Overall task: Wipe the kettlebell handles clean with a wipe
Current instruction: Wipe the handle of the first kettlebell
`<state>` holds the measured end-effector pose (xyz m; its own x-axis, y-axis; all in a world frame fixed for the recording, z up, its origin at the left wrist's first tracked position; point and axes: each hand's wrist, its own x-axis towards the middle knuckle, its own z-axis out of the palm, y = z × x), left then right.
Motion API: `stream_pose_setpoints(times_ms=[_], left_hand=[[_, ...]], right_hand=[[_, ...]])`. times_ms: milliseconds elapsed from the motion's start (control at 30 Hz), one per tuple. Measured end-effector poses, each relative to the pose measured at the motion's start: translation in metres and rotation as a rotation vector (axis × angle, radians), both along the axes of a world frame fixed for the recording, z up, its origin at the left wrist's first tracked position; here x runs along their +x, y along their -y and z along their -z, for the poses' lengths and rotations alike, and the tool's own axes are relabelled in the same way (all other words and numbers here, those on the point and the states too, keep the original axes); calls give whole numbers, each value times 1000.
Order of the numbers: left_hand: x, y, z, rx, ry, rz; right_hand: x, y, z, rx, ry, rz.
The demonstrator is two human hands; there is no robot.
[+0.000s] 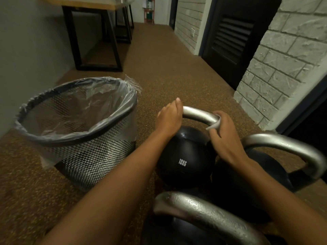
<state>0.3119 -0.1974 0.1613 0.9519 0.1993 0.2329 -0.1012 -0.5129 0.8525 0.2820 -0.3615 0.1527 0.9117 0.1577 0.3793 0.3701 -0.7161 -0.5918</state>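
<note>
Kettlebells [184, 156] 3; left hand [169, 119] grips 1, right hand [224, 137] wipe [215, 126]; bin [99, 156] 1.

A speckled brown rubber floor [168, 71] runs from near to far down a dim passage, with a plain grey wall [26, 41] on the left and a white-painted brick wall [286, 64] on the right. A dark louvred door [233, 34] is set into the right side. At far left stands a table [83, 3] with a wooden top and black metal legs, and nearer on the left a black mesh wastebasket [95, 156] lined with clear plastic.
</note>
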Motion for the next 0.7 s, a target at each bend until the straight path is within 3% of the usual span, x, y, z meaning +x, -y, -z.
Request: stream_pose_setpoints(times_ms=[100,300,467,567,700], left_hand=[[-1,1,0,-25,8,-2],[-1,3,0,-19,14,-17],[1,2,1,-7,-7,-3],[0,2,1,3,9,6],[-1,2,0,-8,6,-3]], right_hand=[[-2,4,5,16,-78,46],[2,-26,-3,-362,197,149],[15,-49,-11,-549,282,132],[22,-55,-30,-565,151,90],[39,-46,-45,-428,-142,55]])
